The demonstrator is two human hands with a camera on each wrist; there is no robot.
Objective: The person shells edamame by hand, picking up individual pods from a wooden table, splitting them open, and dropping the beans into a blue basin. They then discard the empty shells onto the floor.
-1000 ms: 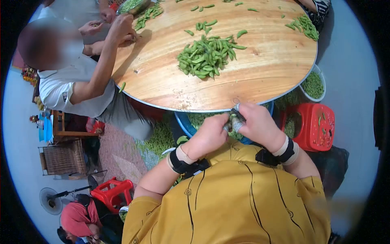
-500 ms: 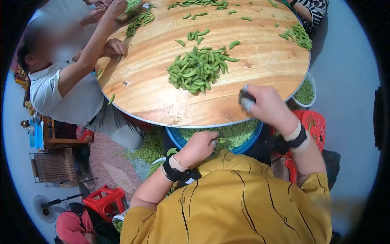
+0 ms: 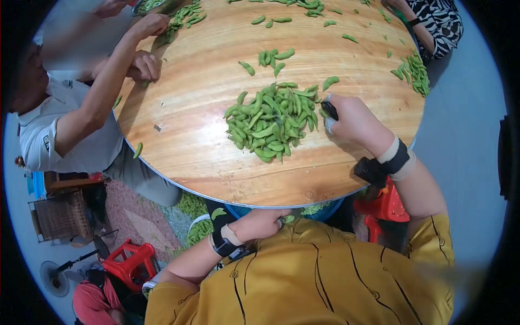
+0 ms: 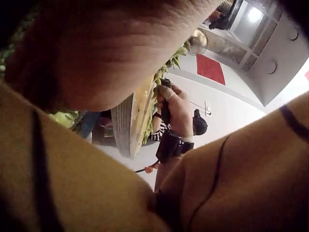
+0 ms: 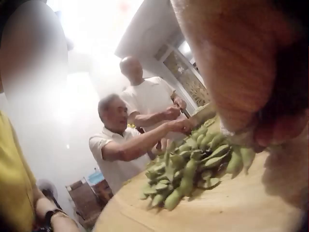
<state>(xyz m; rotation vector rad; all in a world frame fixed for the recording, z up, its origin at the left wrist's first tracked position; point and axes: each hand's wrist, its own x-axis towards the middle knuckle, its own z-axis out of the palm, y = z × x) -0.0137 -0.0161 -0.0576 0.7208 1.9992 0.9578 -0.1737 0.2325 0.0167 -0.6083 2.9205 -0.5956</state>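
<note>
A heap of green pods lies on the round wooden table. At its right side, my right hand grips a small black object, fingertips wrapped in grey; whether it touches a pod is unclear. Below the table's near edge, my left hand has curled fingers, with a green pod pinched at their tips. In the right wrist view the heap lies beside the right hand. The left wrist view shows the right hand at the table's far side.
A blue basin of green beans sits partly under the near edge. Another person's forearm reaches over the left side; someone in a patterned sleeve is at the far right. More pods lie rightward, near a red stool.
My right hand has left the left hand's side and moved forward over the table to the heap, keeping the black object. The left hand stays near my body, and the head view has shifted.
</note>
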